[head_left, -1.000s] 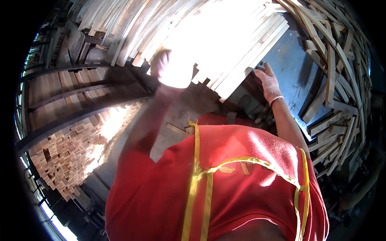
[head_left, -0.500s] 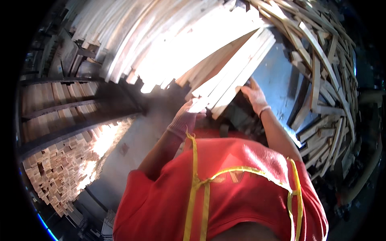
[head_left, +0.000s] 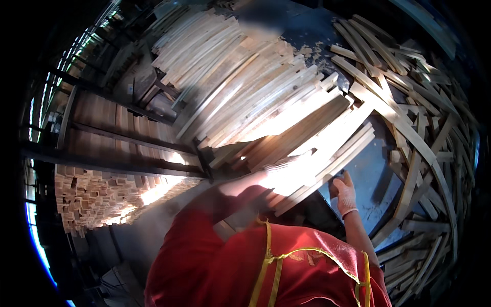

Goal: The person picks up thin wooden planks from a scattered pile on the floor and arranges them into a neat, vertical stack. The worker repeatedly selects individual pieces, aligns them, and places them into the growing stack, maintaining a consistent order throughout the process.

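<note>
Several pale wooden strips lie side by side on a blue-grey work surface, their near ends toward my body. My left hand, partly washed out by glare, reaches across the strips with its fingers stretched over them. Beside the outer strip, on the right, is my right hand in a light glove; its thumb and fingers are apart and hold nothing. Left of the strips, a darker brown board leans against a wide row of light wooden strips.
A tangled heap of wooden strips rises on the right. At left, a dark metal frame stands by a tall stack of cut wood. Wood chips lie scattered at the far side.
The view has shifted, showing more of the wood row. My left hand has moved from the strips' near ends to farther over them. My right hand is now apart from the outer strip.
</note>
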`<control>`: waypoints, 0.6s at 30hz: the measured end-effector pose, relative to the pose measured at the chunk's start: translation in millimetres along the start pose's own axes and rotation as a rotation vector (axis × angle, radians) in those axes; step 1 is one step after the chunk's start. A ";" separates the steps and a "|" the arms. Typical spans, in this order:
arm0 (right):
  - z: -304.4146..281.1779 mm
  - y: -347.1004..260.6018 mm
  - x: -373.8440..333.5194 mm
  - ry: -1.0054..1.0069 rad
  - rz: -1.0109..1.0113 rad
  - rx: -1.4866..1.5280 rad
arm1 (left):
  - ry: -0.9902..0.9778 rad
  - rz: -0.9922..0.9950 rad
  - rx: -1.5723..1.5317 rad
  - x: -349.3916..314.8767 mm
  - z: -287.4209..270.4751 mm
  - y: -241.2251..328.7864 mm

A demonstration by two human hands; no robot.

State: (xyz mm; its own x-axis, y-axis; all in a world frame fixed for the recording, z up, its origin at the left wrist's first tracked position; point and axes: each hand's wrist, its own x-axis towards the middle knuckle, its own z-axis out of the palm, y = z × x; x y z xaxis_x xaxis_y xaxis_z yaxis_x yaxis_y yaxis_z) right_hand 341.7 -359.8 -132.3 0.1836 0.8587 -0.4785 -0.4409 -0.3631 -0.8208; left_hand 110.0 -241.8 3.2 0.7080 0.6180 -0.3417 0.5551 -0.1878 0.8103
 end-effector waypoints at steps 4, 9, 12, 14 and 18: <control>8.5 -5.0 24.0 -0.097 -0.077 0.082 | 0.303 -0.172 0.097 -23.3 -68.7 -31.2; 27.1 -15.2 45.6 0.101 -0.448 -0.428 | 0.545 -0.338 0.516 -40.7 -153.5 -76.8; 101.5 -56.9 53.7 0.019 -0.404 -0.375 | 0.529 -0.575 0.649 -21.5 -151.2 -114.7; 150.7 -65.3 75.6 -0.040 -0.437 -0.414 | 0.402 -0.551 0.556 -14.5 -166.9 -120.0; 271.4 -82.1 118.8 0.035 -0.555 -0.850 | 0.364 -0.406 0.554 -22.0 -175.6 -129.5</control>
State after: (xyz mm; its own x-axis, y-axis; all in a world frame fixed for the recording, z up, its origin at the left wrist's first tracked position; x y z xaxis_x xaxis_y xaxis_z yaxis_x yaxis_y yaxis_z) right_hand 161.3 -129.8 -37.1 0.2042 0.9781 0.0398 0.4826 -0.0652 -0.8734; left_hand -54.1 -97.0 -10.6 0.2677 0.9137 -0.3058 0.9455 -0.1881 0.2658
